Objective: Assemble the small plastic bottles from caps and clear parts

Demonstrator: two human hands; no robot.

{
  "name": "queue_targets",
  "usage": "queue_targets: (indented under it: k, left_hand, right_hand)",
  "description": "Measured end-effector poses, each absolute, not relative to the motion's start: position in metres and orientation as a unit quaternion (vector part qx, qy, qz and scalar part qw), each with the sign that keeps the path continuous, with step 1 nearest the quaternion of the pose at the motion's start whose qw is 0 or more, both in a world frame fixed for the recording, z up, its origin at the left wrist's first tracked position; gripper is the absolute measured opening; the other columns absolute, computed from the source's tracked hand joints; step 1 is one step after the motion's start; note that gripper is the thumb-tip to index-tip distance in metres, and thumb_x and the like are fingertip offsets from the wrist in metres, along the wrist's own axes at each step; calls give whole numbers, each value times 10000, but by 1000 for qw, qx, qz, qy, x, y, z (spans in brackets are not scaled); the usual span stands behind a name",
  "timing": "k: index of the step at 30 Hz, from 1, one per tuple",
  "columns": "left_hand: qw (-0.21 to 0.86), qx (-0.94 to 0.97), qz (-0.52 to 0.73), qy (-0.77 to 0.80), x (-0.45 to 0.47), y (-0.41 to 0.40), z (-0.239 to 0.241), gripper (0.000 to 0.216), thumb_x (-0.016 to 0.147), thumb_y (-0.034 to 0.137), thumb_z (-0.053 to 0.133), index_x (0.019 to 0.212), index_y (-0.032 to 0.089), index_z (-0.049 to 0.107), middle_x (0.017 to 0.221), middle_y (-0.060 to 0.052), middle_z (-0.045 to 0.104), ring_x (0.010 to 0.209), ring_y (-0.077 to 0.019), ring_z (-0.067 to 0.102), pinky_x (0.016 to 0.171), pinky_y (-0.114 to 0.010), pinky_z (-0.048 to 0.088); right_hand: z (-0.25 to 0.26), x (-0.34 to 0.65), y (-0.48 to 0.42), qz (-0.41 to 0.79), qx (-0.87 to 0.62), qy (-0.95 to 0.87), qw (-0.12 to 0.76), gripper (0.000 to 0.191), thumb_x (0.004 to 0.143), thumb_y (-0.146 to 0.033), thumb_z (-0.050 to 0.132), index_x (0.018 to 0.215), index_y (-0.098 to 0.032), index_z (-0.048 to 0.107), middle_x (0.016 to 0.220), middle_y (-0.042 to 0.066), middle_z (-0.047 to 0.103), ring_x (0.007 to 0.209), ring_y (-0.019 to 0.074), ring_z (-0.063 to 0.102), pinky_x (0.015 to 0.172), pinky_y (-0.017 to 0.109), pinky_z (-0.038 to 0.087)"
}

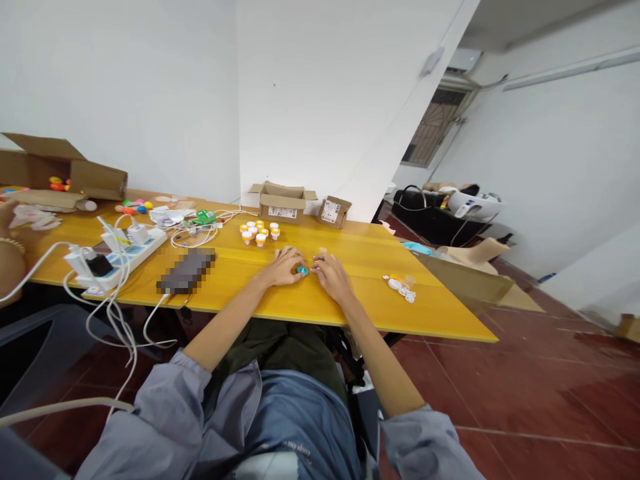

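My left hand rests low over the yellow table near its front edge, its thumb and fingers closed around a small teal round piece. Just to the right, my right hand has its fingers curled together; what they hold, if anything, is too small to make out. Beyond my left hand, several small white-and-orange pieces stand in a cluster. Off to the right of my right hand lie several loose white parts with an orange one among them.
A white power strip with plugs and cables lies left, beside a blurred dark device. An open cardboard box and a smaller box stand against the wall. Another person's arm shows at the left edge.
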State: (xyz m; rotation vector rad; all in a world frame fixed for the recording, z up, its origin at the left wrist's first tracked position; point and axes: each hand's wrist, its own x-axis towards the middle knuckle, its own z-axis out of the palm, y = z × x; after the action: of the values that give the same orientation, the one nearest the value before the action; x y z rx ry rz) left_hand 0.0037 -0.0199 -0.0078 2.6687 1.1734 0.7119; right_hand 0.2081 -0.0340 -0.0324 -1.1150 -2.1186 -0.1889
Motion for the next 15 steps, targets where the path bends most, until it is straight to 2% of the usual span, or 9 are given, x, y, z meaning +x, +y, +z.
queue_targets:
  k: [6,15]
  left_hand:
    - [74,887,235,391,4,-20,-7,218,866,375,608,1036,258,681,1281,-75,567,1250,-307,414,1060,-518,342]
    - [85,890,239,379,4,-21,-7,209,871,399,605,1015,273,688,1279,-69,564,1246,-305,408,1045,-503,347]
  right_hand:
    - [-30,205,-36,-62,-424,-831,354,160,927,-207,540,859,-256,677,1072,79,669,1032,248,603,882,406,506]
    - [-30,201,-36,-35,-414,-840,349,179,928,-217,527,881,-264,694,1080,81,666,1040,259,593,932,447,488]
